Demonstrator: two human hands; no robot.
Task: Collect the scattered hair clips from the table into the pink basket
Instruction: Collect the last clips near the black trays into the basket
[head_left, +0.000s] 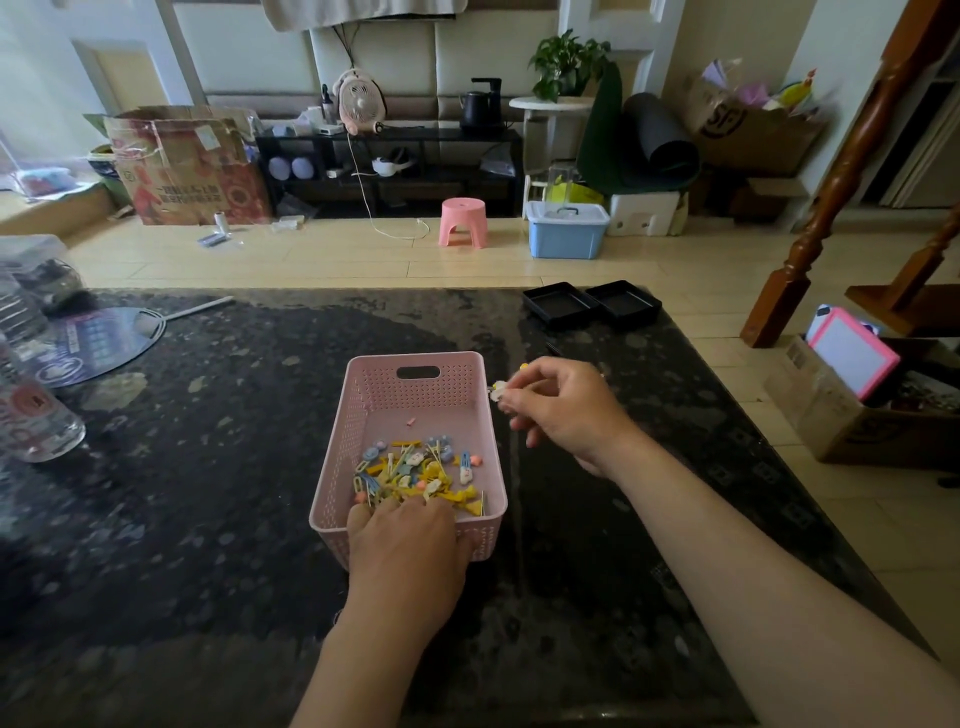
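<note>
Underneath, dark speckled stone table (208, 467).

Dark speckled table (208, 519), pink basket (358, 415) mid-table, two black trays (558, 307) far right, round fan (88, 343) and bottle (36, 415) left.

Colourful hair clips (415, 470) heaped in pink basket (379, 384); seemingly white clip (497, 391) beside rim

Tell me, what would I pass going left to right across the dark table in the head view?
Clear plastic bottle → round hand fan → pink basket, its near rim gripped by the left hand → right hand pinching a hair clip.
</note>
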